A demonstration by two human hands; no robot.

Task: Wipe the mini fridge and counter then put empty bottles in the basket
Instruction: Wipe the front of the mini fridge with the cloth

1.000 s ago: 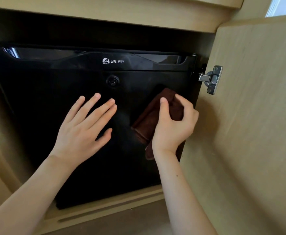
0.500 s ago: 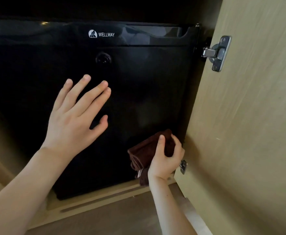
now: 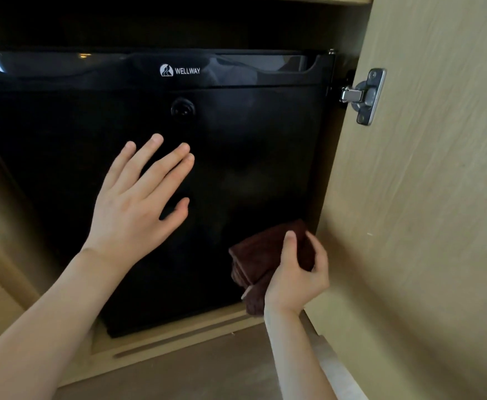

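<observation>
Black mini fridge [image 3: 265, 157] sits inside a pale wood cabinet, its door shut & its front facing the camera. A white "WELLWAY" logo [image 3: 180, 71] is on the glossy strip along the fridge's top. A round lock [image 3: 182, 109] sits just under the logo, approx centre of the fridge front.

Left hand [image 3: 138, 209] is spread flat on the fridge front, below the lock & a bit left of centre. Its fingers are straight & slightly fanned, tips pointing up toward the lock, thumb out to the side. It holds nothing (can't tell how hard it presses, or if the whole palm touches).

Right hand [image 3: 297, 272] is at the fridge's btm right corner, clamped on a folded dark brown cloth [image 3: 262, 255]. The thumb lies over the cloth's face & the other fingers curl round its right edge. The cloth lies against the fridge front, w/ its lower end reaching the fridge's btm edge.

The cabinet door [image 3: 438, 226] stands open to the right of the fridge. Its metal hinge [image 3: 365, 95] is about level w/ the fridge's top right corner. The wooden cabinet base [image 3: 178, 339], w/ a long groove, runs under the fridge. Both forearms are bare & come in from below the fridge.
</observation>
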